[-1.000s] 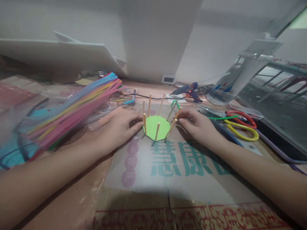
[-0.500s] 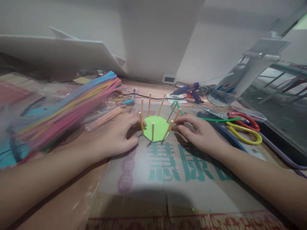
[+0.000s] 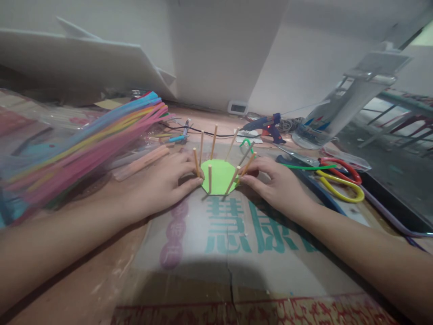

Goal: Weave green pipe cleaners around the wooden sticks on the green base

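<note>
A bright green many-sided base [image 3: 219, 177] lies on a printed sheet, with several thin wooden sticks [image 3: 210, 179] standing around its edge, some leaning outward. My left hand [image 3: 181, 178] is at the base's left edge, its thumb and fingers closed on the rim beside a stick. On the opposite side, my right hand [image 3: 267, 177] pinches the right edge near the leaning sticks. A bent green pipe cleaner [image 3: 246, 143] lies just behind the base.
Colourful pipe cleaners [image 3: 101, 144] in plastic spread over the left. Behind are a blue glue gun [image 3: 267, 126], its cable and a small white display [image 3: 237, 107]. Scissors [image 3: 341, 180], a black tray [image 3: 395, 203] and a clear container [image 3: 321, 122] are at the right.
Both hands have closed in on the green base, thumbs now at its edges. The base appears turned slightly, and the view has shifted a little.
</note>
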{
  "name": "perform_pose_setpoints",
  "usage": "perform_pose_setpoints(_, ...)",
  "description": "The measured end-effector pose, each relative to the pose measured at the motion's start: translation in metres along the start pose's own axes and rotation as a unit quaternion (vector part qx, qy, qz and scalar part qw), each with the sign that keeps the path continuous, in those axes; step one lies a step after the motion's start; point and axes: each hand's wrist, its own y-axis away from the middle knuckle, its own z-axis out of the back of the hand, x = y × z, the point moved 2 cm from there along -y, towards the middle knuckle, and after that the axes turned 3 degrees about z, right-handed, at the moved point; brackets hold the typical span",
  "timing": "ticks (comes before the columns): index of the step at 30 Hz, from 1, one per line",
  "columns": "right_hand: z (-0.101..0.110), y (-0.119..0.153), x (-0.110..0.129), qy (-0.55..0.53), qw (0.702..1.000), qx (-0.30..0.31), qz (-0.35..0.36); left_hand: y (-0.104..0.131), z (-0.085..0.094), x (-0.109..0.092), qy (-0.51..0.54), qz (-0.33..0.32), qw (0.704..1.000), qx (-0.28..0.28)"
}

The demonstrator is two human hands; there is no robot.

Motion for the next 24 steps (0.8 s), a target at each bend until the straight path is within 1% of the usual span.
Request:
perform_pose_setpoints(10, -0.0010, -0.0026, 0.0000, -0.011, 0.999, 0.026, -0.041, 0.0002, -0.0005, -0.0002, -0.004, 0.001, 1.000, 0.002)
perform_pose_setpoints(14, -0.0012, -0.0029, -0.0003, -0.016, 0.999, 0.027, -0.041, 0.0003, -0.0002, 0.0001, -0.006, 0.005, 1.000, -0.001)
perform_pose_setpoints(19, -0.0009, -0.0029, 0.0010, -0.016, 0.999, 0.027, -0.037, -0.0007, -0.0003, -0.0009, -0.015, 0.007, 1.000, 0.010)
perform_pose_setpoints(21, 0.0002, -0.0017, 0.0010, -0.016, 0.999, 0.019, -0.040, -0.0011, -0.0002, -0.0008, -0.010, 0.007, 1.000, 0.007)
perform_pose_setpoints(24, 0.0041, 0.0019, 0.0011, -0.016, 0.999, -0.017, -0.048, -0.0020, 0.0006, 0.0004, 0.016, 0.013, 1.000, -0.016)
